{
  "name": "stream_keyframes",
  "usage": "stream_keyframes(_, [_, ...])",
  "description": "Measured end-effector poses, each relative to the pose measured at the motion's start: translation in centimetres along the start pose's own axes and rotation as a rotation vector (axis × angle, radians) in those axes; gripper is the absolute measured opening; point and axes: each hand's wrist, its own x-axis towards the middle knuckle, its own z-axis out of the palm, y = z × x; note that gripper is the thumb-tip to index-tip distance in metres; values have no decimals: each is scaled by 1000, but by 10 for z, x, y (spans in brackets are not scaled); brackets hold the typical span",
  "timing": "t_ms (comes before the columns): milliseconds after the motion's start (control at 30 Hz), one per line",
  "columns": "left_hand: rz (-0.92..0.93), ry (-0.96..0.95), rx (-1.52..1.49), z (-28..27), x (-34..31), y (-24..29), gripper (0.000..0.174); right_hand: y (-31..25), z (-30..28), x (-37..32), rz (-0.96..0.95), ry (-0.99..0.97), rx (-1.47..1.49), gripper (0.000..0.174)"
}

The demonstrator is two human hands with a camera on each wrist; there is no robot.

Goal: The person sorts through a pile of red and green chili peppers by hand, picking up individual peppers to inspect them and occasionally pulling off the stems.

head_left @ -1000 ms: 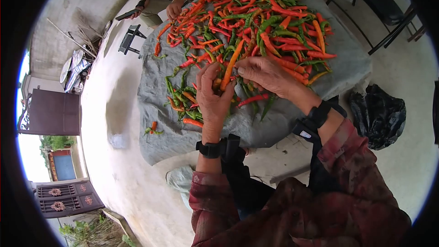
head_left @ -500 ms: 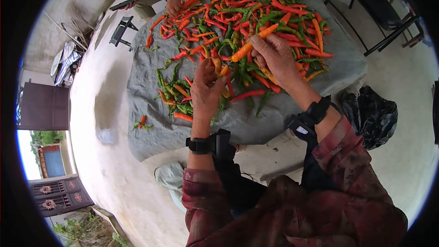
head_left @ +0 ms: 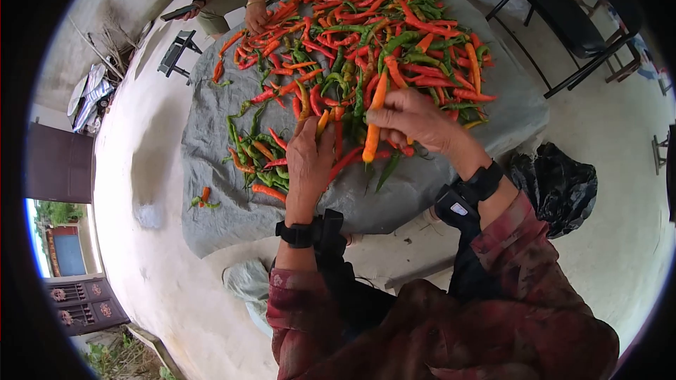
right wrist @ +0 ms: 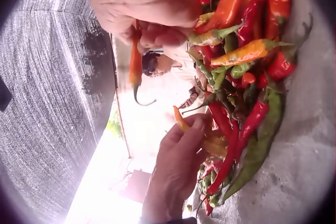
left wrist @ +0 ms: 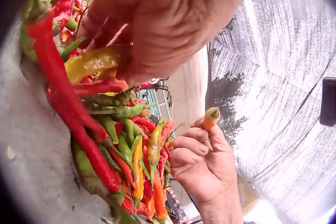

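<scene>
My right hand (head_left: 415,121) pinches a long orange chili pepper (head_left: 374,137) between thumb and fingers, and it stands nearly upright in the head view. Its curved stem end hangs below the hand in the right wrist view, where the pepper (right wrist: 135,66) is clear of the heap. To the left, my left hand (head_left: 310,162) holds a yellow-orange chili (head_left: 322,123), its tip poking past the thumb. A yellow chili (left wrist: 92,64) also shows at the left fingers in the left wrist view. Both hands are over the near side of the chili heap (head_left: 352,42).
Red, orange and green chilies cover a grey sheet (head_left: 218,232). A smaller pile (head_left: 257,158) lies on the left. Another person's hand (head_left: 256,15) reaches into the far edge. A black chair (head_left: 563,21) stands at right, with a black plastic bag (head_left: 556,190) on the floor.
The right hand first drew the orange chili away from the left hand, up and right, then brought it back lower and turned it more upright. The left hand keeps its yellow-orange chili.
</scene>
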Motion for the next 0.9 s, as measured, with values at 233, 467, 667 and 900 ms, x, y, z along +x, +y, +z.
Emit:
stream_keyframes(233, [-95, 160, -425, -3, 10, -17, 34, -2, -1, 0, -36, 149, 10, 29])
stream_keyframes(467, [-313, 37, -884, -18, 4, -6, 41, 6, 17, 9, -271, 281, 139, 38])
stream_keyframes(667, [-266, -168, -759, -5, -1, -3, 38, 17, 56, 9, -447, 169, -516, 30])
stream_keyframes(900, [-227, 83, -575, -19, 2, -21, 35, 8, 35, 10, -285, -106, -577, 20])
